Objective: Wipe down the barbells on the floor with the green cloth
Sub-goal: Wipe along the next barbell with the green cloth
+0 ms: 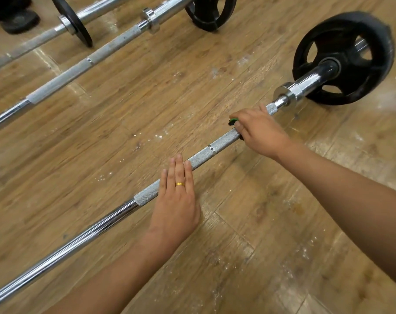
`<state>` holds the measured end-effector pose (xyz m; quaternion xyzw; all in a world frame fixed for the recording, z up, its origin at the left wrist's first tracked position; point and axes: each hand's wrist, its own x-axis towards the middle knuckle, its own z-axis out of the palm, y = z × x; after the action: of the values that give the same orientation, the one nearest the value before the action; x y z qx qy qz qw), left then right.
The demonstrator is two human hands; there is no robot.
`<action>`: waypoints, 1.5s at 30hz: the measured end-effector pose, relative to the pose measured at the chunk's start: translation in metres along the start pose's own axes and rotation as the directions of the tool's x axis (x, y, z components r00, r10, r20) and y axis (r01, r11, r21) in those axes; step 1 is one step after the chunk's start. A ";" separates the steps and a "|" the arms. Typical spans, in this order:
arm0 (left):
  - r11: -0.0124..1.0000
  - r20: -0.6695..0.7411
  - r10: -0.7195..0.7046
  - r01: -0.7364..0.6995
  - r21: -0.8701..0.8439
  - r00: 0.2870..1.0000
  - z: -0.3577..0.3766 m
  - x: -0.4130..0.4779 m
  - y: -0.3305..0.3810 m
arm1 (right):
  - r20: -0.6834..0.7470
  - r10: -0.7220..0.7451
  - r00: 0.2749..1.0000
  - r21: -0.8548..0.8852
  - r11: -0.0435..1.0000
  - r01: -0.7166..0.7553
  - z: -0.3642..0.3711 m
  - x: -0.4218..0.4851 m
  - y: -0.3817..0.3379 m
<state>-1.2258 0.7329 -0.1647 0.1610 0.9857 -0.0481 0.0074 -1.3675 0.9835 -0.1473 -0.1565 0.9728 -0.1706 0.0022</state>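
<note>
Right fingers (238,126): are curling round the knurled shaft of the nearest barbell (219,143), holding the green cloth (233,120) against it.
Green cloth: is showing only as a small green edge at the fingertips, on the nearest barbell's far side.
Left fingers (179,168): are lying straight and close together across the nearest barbell, one wearing a gold ring (180,184).
Right hand (259,132): is gripping the nearest barbell between the left hand and its chrome collar (290,91).
Left hand (176,200): is resting flat where the knurling is giving way to smooth chrome.
Black plate (344,57): is sitting on the nearest barbell's end, beyond the collar.
Wooden floor (124,121): is carrying the nearest barbell.
Two other barbells (79,69): are lying well apart from the nearest barbell, on its far side, roughly parallel.
</note>
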 end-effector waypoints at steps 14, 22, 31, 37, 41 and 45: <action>0.990 0.126 0.013 0.005 -0.142 0.992 -0.015 -0.029 0.029 | 0.003 0.029 1.000 0.050 0.998 -0.029 0.005 -0.036 -0.021; 0.972 0.150 0.053 -0.017 -0.232 0.987 -0.022 -0.050 0.049 | 0.028 0.020 0.999 0.078 0.997 -0.022 0.009 -0.070 -0.027; 0.941 0.179 0.130 -0.064 -0.332 0.975 -0.024 -0.077 0.064 | 0.070 0.014 0.997 0.082 0.996 -0.020 0.001 -0.111 -0.034; 0.941 0.194 0.191 -0.123 -0.315 0.962 -0.031 -0.095 0.075 | 0.050 0.117 0.992 0.077 0.990 -0.120 -0.016 -0.131 -0.015; 0.932 0.163 0.192 -0.127 -0.339 0.968 -0.032 -0.104 0.084 | 0.066 0.058 0.996 0.085 0.994 -0.064 -0.008 -0.150 -0.037; 0.934 0.146 0.220 -0.165 -0.317 0.964 -0.034 -0.094 0.078 | 0.086 -0.006 0.996 0.111 0.994 -0.004 -0.006 -0.164 -0.044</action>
<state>-1.1119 0.7800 -0.1358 0.2494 0.9561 0.0898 0.1253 -1.1990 0.9965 -0.1352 -0.1640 0.9607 -0.2177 0.0530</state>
